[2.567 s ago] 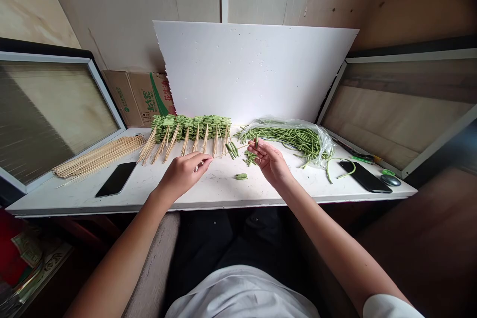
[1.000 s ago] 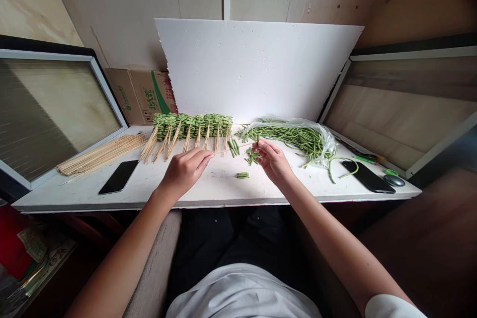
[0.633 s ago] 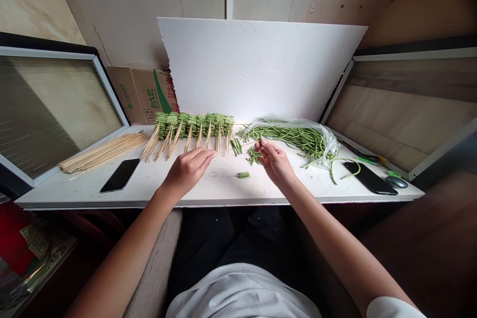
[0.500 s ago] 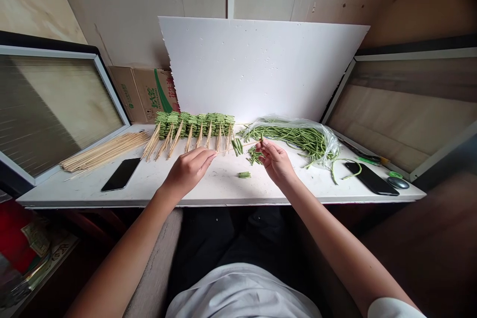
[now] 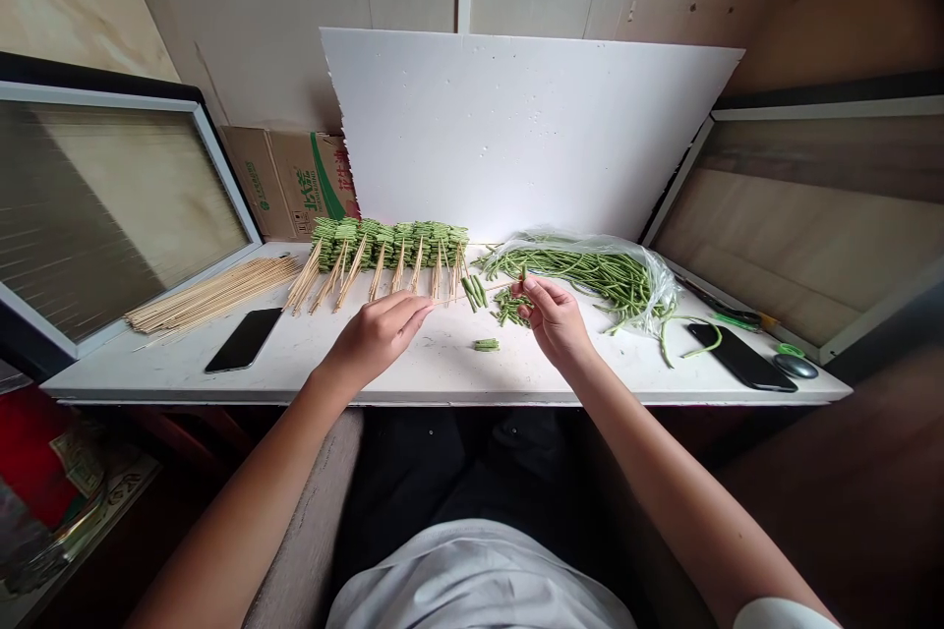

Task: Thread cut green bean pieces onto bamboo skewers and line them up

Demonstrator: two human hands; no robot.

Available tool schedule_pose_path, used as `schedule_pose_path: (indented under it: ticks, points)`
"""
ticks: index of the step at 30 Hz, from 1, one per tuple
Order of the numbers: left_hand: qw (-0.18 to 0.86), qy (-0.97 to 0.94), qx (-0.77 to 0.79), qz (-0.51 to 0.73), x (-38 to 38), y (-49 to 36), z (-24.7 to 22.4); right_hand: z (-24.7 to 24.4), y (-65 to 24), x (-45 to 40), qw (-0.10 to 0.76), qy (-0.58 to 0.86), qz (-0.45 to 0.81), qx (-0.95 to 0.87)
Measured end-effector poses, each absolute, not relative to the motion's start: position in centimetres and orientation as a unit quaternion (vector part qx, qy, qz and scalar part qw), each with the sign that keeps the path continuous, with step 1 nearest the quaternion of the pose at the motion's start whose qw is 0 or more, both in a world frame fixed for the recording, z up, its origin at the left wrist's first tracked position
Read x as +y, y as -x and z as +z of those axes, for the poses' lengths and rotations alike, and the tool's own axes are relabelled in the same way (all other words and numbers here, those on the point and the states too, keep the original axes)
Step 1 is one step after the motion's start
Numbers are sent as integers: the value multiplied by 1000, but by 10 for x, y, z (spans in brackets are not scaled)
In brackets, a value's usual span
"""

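Note:
My left hand [image 5: 383, 332] pinches one end of a thin wooden skewer [image 5: 448, 301]. Several short green bean pieces [image 5: 474, 292] sit side by side on the skewer's middle. At its other end my right hand [image 5: 552, 313] is closed on a short bean piece [image 5: 523, 273]. Loose cut pieces [image 5: 508, 308] lie on the table just left of my right hand, and a small group of cut pieces [image 5: 486, 345] lies nearer the front edge. Finished-looking bean skewers [image 5: 390, 244] are stacked behind my left hand, sticks pointing forward.
Bare skewers [image 5: 210, 295] and a phone [image 5: 243, 340] lie on the left of the white table [image 5: 435, 378]. Long beans [image 5: 605, 277] in a clear bag are at the back right, near another dark phone [image 5: 741, 356] and a mouse [image 5: 795, 367]. A white board [image 5: 523, 133] stands behind.
The view has shifted slightly, moving everything a little to the right in the picture. Both hands keep nearly the same pose around the skewer.

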State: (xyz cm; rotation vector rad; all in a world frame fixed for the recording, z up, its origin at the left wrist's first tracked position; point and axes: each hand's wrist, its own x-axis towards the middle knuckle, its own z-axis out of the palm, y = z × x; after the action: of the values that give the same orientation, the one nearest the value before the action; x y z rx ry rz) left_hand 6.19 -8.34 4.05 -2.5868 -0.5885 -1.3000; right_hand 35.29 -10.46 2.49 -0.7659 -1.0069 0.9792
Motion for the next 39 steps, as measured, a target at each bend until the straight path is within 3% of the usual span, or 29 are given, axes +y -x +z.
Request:
schedule_pose_path:
  ticks: [14, 21, 29, 39]
  points:
    - [115, 863, -188, -455, -84, -63, 41, 22, -347, -103, 722, 327, 445, -417]
    - [58, 867, -183, -459, -83, -65, 39, 24, -348, -105, 730, 342, 381, -453]
    - [-87, 846, -228, -474, -77, -62, 35, 30, -352, -110, 712, 337, 335, -518]
    - [53, 861, -192, -468, -87, -68, 40, 20, -348, -107, 722, 350, 375, -465]
